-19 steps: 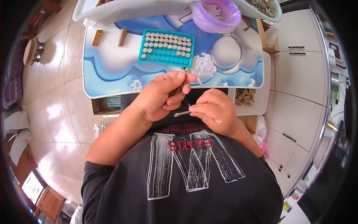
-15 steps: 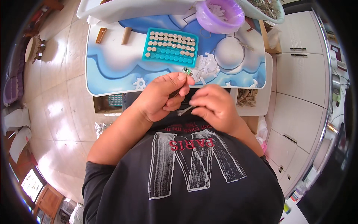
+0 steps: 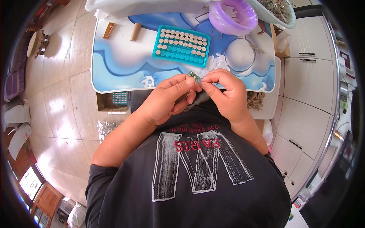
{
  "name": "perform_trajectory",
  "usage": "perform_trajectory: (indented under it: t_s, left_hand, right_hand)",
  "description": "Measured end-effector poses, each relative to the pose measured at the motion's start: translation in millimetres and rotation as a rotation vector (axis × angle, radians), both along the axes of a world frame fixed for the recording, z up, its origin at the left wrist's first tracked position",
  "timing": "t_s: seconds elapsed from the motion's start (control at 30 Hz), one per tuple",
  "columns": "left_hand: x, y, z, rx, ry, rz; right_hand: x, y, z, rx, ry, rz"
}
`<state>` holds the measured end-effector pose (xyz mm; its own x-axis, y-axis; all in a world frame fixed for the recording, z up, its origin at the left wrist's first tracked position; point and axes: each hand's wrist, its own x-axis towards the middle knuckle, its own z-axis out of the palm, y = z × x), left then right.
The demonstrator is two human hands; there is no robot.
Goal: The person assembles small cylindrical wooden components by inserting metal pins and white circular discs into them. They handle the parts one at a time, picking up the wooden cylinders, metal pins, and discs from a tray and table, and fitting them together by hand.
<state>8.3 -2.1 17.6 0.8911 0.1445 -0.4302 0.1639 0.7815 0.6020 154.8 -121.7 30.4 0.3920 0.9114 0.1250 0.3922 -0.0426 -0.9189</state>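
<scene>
Between my left hand's (image 3: 172, 95) thumb and forefinger is a small green circuit board (image 3: 194, 76), held near the table's front edge. Thin, blurred strands hang below that hand. My right hand (image 3: 227, 91) has thumb and forefinger pinched together right beside the board; whatever lies between those fingertips is too small to name. Just beyond both hands, white strips (image 3: 218, 62) lie in a loose heap. Behind them sits a teal tray (image 3: 177, 60) with rows of round, pale discs in its pockets; several pockets in the nearer rows hold none.
A purple bowl (image 3: 215, 28) lined with clear plastic holds white pieces. Pale bins line the far edge of the blue-and-white table (image 3: 125, 81). A brown tube (image 3: 135, 32) and an orange-brown holder (image 3: 109, 30) lie at the left. White cabinets (image 3: 306, 79) stand right.
My right hand has risen from lower down to the circuit board, and its fingers have closed to a pinch. The left hand keeps the board. The view has shifted slightly.
</scene>
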Motion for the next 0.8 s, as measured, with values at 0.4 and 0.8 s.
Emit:
perform_trajectory:
  t_s: [0.4,0.8]
  left_hand:
    - [-6.1,5.8,-10.9,-0.286,-0.114,-0.166]
    - [-7.5,5.5,-15.7,-0.461,-0.153,-0.197]
  right_hand:
    - [5.4,3.8,-7.2,-0.015,0.32,0.106]
    - [9.1,4.9,-2.1,0.037,0.137,0.129]
